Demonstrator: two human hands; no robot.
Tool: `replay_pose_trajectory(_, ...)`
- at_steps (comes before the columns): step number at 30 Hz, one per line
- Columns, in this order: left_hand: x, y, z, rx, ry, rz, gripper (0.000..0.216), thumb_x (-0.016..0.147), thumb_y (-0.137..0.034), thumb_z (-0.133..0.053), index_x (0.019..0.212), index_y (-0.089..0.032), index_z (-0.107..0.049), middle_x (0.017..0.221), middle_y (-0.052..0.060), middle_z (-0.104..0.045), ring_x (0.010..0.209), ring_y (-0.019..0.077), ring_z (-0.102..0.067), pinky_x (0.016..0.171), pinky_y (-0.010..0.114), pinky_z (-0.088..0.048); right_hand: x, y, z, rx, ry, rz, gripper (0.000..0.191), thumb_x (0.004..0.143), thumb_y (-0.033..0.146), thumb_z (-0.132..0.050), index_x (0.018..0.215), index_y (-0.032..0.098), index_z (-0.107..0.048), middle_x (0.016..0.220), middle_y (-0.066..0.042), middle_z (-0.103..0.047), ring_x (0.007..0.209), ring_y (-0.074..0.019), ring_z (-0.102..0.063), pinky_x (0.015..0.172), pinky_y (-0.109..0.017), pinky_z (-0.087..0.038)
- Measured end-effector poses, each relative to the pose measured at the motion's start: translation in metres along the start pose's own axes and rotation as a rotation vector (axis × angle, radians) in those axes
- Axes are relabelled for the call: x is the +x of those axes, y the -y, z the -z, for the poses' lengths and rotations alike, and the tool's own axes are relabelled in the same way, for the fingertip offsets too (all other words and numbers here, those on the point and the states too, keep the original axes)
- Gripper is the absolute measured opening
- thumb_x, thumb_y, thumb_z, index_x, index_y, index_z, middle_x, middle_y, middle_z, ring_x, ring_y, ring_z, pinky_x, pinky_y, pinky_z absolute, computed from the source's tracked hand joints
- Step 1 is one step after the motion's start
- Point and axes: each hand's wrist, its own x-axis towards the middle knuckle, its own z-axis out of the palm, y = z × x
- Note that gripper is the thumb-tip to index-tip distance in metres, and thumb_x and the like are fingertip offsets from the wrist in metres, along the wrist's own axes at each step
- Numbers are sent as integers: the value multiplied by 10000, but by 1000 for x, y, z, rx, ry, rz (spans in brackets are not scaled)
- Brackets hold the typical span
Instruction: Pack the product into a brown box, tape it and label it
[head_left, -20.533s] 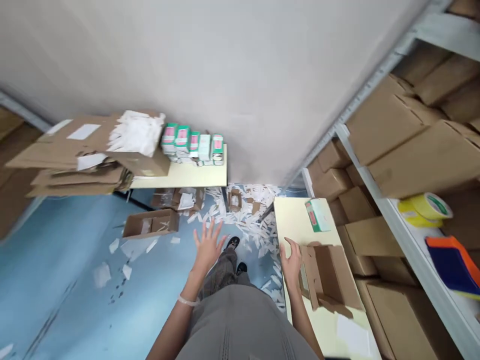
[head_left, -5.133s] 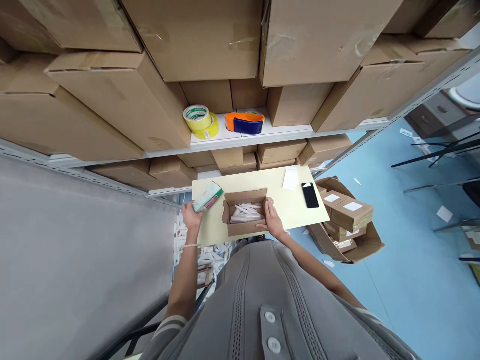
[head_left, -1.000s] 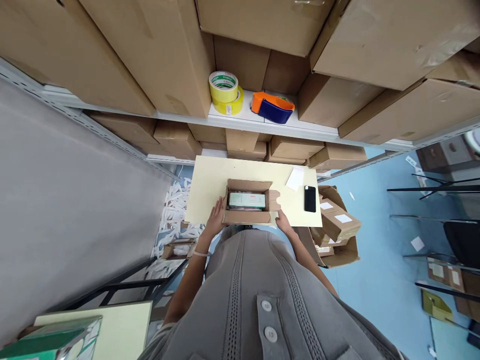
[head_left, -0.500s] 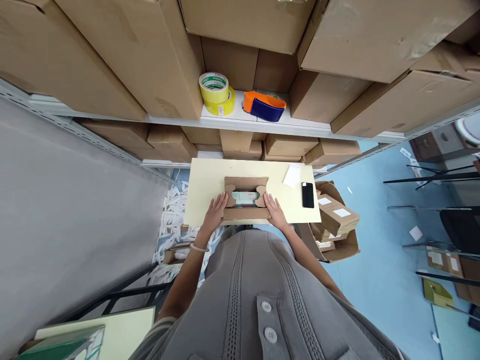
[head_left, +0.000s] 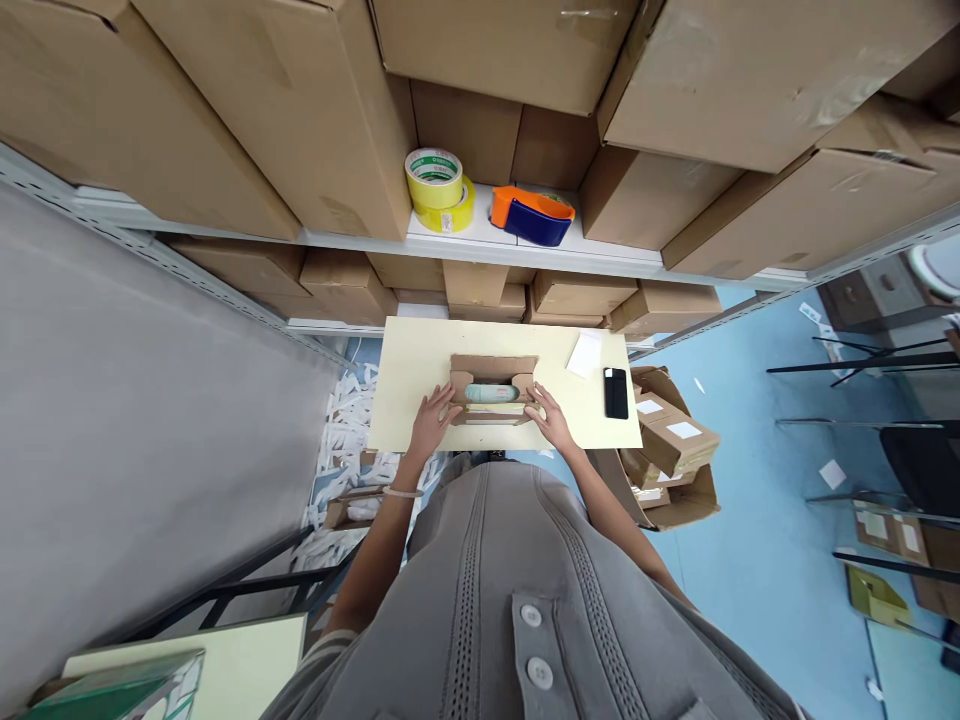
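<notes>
Steel shelving packed with large cardboard cartons fills the far side, and a cream tabletop stands against it. Both hands are at work on a small cardboard box at the near edge of the tabletop, around its middle. Its end flaps are folded in over a pale green packet, which lies lengthwise inside with only its middle showing. The left hand and right hand are apart, one at each end of the box, with fingers on the flaps; whether either pinches is hard to tell. Toward the tabletop's right edge lie a black smartphone and a white paper slip. On the shelf above sit yellow tape rolls and an orange-and-blue tape dispenser.
</notes>
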Motion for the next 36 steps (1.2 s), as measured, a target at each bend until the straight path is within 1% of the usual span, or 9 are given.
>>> replay_pose_trajectory(3,2,-4,-7,-204,-171,68,465,917,-501,-504,1271,-221,-614,1414,80,-561,1337,247,-490,1158,450,-348,6,5,-6,76,-111,-48,507,960,487,-436,1356,194,-556,1409,-132,-535,1329,-247,-481,1113,-415,-388)
replay_pose_trajectory(7,1,-7,-14,-334,-297,136,422,888,-478,-550,1204,-213,-638,1297,80,-626,1236,242,-562,1103,426,-418,10,14,-12,12,-199,-99,604,935,435,-478,1462,150,-398,1356,-162,-555,1262,-285,-520,1056,-453,-432)
replay_pose_trajectory(11,2,-4,-22,-386,-342,187,431,870,-410,-580,1248,-204,-574,1289,102,-604,1211,246,-568,1058,433,-441,20,29,-4,-241,-227,-87,787,909,369,-528,1554,114,-157,1486,-219,-391,1385,-332,-376,1092,-499,-374)
replay_pose_trajectory(15,7,2,-28,-469,-357,232,544,829,-371,-636,1314,-191,-470,1347,136,-543,1212,249,-563,1035,440,-452,49,54,8,-454,-158,99,917,877,312,-599,1571,132,-27,1610,-184,-171,1496,-335,-113,1199,-547,-135)
replay_pose_trajectory(20,12,13,-31,-564,-338,306,628,773,-360,-700,1319,-187,-442,1354,160,-514,1208,261,-560,993,444,-492,75,82,7,-464,33,218,716,936,305,-507,1549,118,-187,1499,-186,-410,1449,-329,-266,1191,-612,-9)
replay_pose_trajectory(24,12,19,-37,-594,-384,338,677,736,-389,-743,1319,-202,-452,1360,155,-500,1192,262,-565,963,436,-516,57,83,-1,-437,55,210,513,975,269,-387,1473,147,-398,1340,-161,-568,1308,-298,-466,1213,-575,-78)
replay_pose_trajectory(27,10,21,-41,-603,-410,366,697,725,-412,-754,1321,-203,-460,1359,157,-497,1173,264,-579,941,433,-530,31,73,-11,-429,99,232,494,990,248,-328,1468,171,-424,1368,-135,-564,1322,-282,-462,1220,-535,-157)
replay_pose_trajectory(33,5,11,-31,-417,-384,323,662,822,-429,-645,1406,-215,-416,1416,165,-474,1219,297,-571,979,487,-508,5,56,-33,-436,129,232,559,1019,264,-265,1567,184,-193,1593,-89,-296,1490,-249,-214,1216,-505,-209)
replay_pose_trajectory(36,4,-11,-24,-32,-315,125,572,937,-362,-473,1481,-226,-358,1548,134,-368,1445,307,-320,1173,543,-279,4,56,-36,-446,126,234,570,1025,281,-278,1573,195,-153,1605,-80,-262,1499,-239,-179,1222,-501,-191)
